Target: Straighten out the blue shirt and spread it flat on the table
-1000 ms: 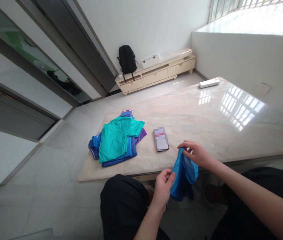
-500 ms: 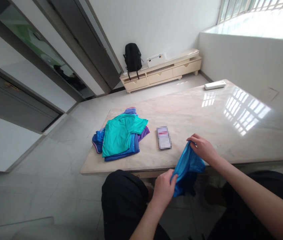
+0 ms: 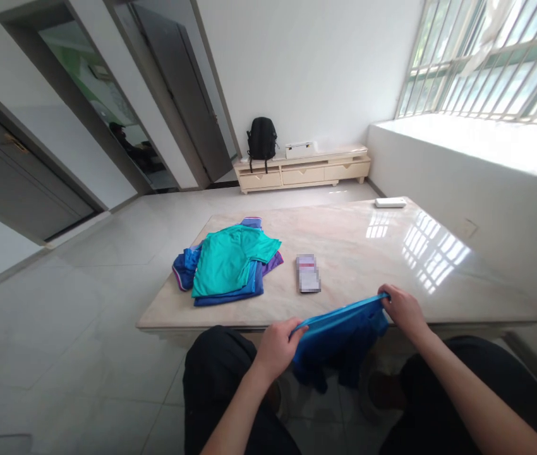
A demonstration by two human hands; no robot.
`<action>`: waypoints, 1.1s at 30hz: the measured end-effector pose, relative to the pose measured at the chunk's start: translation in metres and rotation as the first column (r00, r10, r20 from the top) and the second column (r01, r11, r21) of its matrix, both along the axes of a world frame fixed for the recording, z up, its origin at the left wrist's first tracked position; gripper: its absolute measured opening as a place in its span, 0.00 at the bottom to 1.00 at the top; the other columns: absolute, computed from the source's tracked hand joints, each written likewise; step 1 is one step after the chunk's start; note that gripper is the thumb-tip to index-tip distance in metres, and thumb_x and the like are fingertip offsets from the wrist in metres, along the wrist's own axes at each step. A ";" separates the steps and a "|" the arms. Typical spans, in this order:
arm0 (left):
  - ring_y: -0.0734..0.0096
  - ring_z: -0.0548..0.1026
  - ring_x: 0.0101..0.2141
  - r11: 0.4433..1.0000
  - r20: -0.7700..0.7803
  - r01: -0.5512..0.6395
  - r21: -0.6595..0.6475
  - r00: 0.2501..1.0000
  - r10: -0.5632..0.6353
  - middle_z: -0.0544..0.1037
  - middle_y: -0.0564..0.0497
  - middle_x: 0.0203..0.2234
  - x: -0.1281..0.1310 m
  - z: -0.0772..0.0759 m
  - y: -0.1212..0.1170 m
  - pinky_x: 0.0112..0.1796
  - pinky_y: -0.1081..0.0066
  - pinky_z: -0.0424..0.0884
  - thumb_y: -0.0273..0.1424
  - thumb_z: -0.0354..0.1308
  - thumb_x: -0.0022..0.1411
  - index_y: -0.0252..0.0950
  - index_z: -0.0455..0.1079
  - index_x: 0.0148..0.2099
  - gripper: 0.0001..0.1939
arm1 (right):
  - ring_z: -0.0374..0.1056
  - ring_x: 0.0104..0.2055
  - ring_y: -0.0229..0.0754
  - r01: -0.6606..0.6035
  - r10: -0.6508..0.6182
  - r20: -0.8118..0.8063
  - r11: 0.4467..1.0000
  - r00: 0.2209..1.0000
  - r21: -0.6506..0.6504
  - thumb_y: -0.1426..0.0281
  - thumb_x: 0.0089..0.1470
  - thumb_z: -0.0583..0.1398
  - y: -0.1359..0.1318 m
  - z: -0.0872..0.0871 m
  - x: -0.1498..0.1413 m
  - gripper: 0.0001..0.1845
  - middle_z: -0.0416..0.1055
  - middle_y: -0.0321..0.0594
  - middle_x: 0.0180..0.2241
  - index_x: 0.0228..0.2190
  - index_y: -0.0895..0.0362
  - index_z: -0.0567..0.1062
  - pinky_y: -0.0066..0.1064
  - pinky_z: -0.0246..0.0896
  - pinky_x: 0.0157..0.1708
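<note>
Two hands (image 3: 274,349) (image 3: 404,309) pinch blue cloth (image 3: 337,335) near a glossy tabletop (image 3: 335,237); barred window (image 3: 500,69) beyond.

You find no readable text, brand, number or sign here: the screen of the phone (image 3: 308,274) on your table (image 3: 344,253) is pixelated, and marks on the distant white box (image 3: 299,151) are too small.

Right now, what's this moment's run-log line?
left hand: grips blue garment | right hand: grips its other end | state: edge stretched, rest hanging | table: clothes pile, phone
</note>
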State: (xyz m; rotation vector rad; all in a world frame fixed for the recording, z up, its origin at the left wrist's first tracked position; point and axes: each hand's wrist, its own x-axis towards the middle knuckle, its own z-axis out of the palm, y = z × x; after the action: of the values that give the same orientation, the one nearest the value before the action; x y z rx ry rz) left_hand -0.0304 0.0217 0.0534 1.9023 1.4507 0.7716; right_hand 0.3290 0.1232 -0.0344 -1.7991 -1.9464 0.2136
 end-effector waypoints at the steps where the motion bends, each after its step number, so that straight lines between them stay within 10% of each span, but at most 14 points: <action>1: 0.59 0.80 0.36 1.000 0.019 0.030 -0.002 0.999 -0.030 0.84 0.48 0.34 -0.001 0.008 -0.005 0.38 0.71 0.67 0.40 0.53 0.71 0.42 0.80 0.42 0.15 | 0.70 0.32 0.44 0.006 -0.006 0.008 1.000 1.000 -0.001 0.72 0.53 0.54 -0.008 0.003 0.006 0.09 0.75 0.40 0.33 0.32 0.53 0.74 0.33 0.57 0.33; 9: 0.60 0.82 0.38 0.980 0.160 0.191 -0.052 0.970 -0.181 0.85 0.50 0.37 -0.009 0.040 -0.045 0.41 0.72 0.71 0.40 0.55 0.71 0.45 0.82 0.47 0.14 | 0.75 0.40 0.49 -0.055 0.053 -0.031 0.998 0.998 -0.043 0.69 0.52 0.54 -0.064 0.028 0.050 0.07 0.78 0.40 0.37 0.31 0.51 0.72 0.39 0.68 0.42; 22: 0.57 0.82 0.37 0.993 0.020 -0.098 0.066 0.995 0.097 0.86 0.51 0.36 -0.060 0.026 -0.024 0.41 0.68 0.75 0.45 0.61 0.65 0.43 0.82 0.41 0.14 | 0.74 0.44 0.52 -0.308 0.273 -0.161 0.912 0.948 -0.269 0.58 0.62 0.56 -0.082 0.050 0.066 0.15 0.79 0.46 0.41 0.40 0.52 0.78 0.44 0.67 0.49; 33: 0.56 0.81 0.45 0.993 -0.150 0.034 0.115 0.989 -0.016 0.85 0.50 0.44 -0.098 0.045 -0.015 0.50 0.61 0.74 0.38 0.55 0.67 0.45 0.81 0.48 0.14 | 0.79 0.41 0.53 -0.244 0.036 -0.605 0.933 0.795 -0.265 0.51 0.59 0.61 -0.107 0.066 0.069 0.19 0.80 0.45 0.37 0.40 0.53 0.73 0.42 0.73 0.46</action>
State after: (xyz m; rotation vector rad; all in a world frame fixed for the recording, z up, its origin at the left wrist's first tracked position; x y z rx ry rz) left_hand -0.1283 0.0072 0.0989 2.1025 1.4963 0.7310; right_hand 0.3979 0.0165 0.0316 -1.5051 -1.6358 1.0833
